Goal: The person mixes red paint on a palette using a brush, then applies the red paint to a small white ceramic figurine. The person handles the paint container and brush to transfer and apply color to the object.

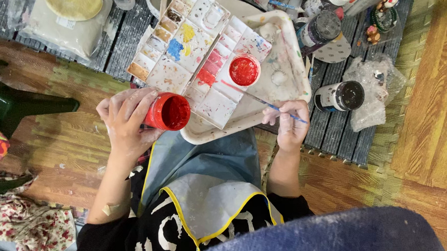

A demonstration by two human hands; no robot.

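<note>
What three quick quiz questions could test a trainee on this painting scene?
1. True or false: the left hand holds an open jar of red paint.
2. What does the right hand hold? A) a sponge B) a thin brush C) a rag
3. Fill in: the red lid lies on the ______, which sits in a white tray.

Key: 1 true. 2 B; its tip reaches toward the lid. 3 palette, the white one with many small wells.
</note>
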